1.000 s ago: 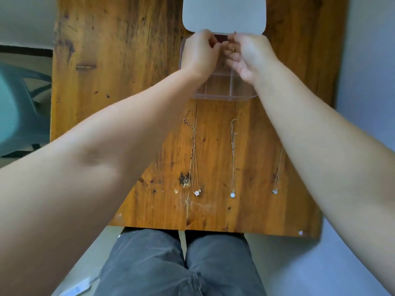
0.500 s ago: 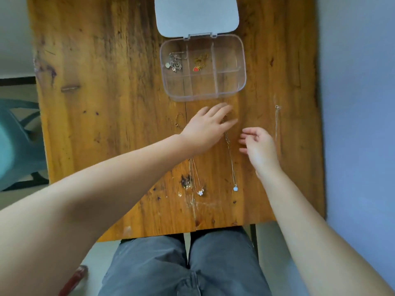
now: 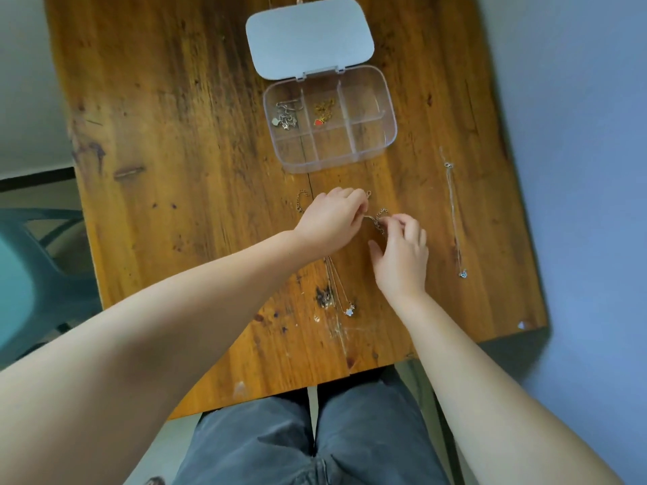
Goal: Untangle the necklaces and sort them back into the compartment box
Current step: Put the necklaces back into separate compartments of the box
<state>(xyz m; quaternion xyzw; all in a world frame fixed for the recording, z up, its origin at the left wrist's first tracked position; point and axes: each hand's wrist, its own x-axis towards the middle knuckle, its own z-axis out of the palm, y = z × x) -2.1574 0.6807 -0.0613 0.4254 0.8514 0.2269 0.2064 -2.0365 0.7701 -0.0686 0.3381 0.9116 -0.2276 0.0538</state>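
While the clear plastic compartment box (image 3: 330, 117) lies open, left hand (image 3: 331, 218) and right hand (image 3: 402, 253), just below it, each pinch the thin silver chain necklace (image 3: 376, 222).

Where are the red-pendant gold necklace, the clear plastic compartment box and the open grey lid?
red-pendant gold necklace (image 3: 319, 122), head view, on the red pendant.
clear plastic compartment box (image 3: 391, 129), head view, on the right wall.
open grey lid (image 3: 310, 36), head view, on the middle of the panel.
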